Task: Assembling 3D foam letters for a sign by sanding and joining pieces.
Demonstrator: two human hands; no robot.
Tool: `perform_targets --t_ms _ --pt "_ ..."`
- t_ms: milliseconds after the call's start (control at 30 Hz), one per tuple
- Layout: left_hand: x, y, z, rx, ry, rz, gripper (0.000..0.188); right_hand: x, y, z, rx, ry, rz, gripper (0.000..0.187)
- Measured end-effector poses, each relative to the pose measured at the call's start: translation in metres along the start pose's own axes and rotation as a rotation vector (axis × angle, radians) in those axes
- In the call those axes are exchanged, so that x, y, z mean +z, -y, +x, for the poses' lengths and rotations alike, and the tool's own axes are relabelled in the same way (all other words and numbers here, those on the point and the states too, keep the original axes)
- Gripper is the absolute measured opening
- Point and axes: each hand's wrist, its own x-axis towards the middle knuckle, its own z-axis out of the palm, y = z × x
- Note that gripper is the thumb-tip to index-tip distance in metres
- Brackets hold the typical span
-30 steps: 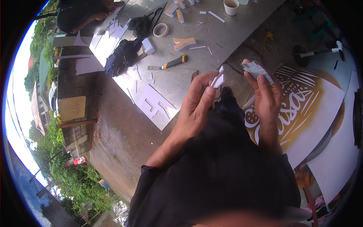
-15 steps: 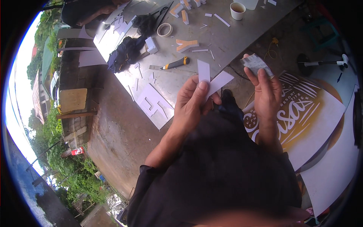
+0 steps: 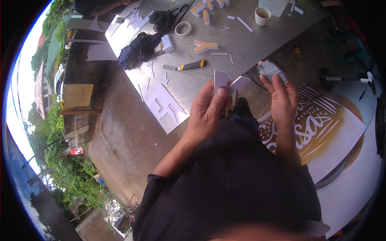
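Observation:
My left hand (image 3: 206, 112) pinches a white Y-shaped letter (image 3: 220, 78) between thumb and fingers, its two arms pointing up and away from me. The letter's lower end is hidden by the hand. To the right, my right hand (image 3: 283, 100) is raised and grips a small grey, worn flat piece (image 3: 270, 70), which looks like folded sandpaper. A gap separates the two hands. Beyond the left hand, a yellow-and-black utility knife (image 3: 193, 65) lies on the metal table (image 3: 237, 52) with its blade out. A white sheet with letter cut-outs (image 3: 165, 107) rests at the near table edge.
On the table are a tan-and-white Y letter (image 3: 205, 46), a tape roll (image 3: 183, 29), dark cloth (image 3: 138, 50), white scraps and a paper cup (image 3: 262, 17). A large brown-and-white lettered panel (image 3: 317, 140) lies at right. Another person's arm (image 3: 110, 9) shows at far left.
The white letter has tipped in my left hand, so its arms look shorter. The right hand still holds the grey piece, almost unmoved. The view has shifted slightly.

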Motion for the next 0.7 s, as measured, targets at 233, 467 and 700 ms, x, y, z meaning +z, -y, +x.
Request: perform_targets --t_ms 233,467,700 --pt "-0.004 0.002 -0.015 0.189 0.016 0.243 0.044 0.022 0.029 -0.015 -0.223 0.225 -0.193 0.035" --pt "-0.017 -0.027 -0.041 -0.001 0.233 -0.1 0.048 0.059 0.049 -0.032 -0.443 0.363 -0.272 0.039" --pt "-0.054 -0.033 -0.062 0.021 0.359 -0.173 0.045 0.096 0.057 -0.049 -0.675 0.487 -0.588 0.039"
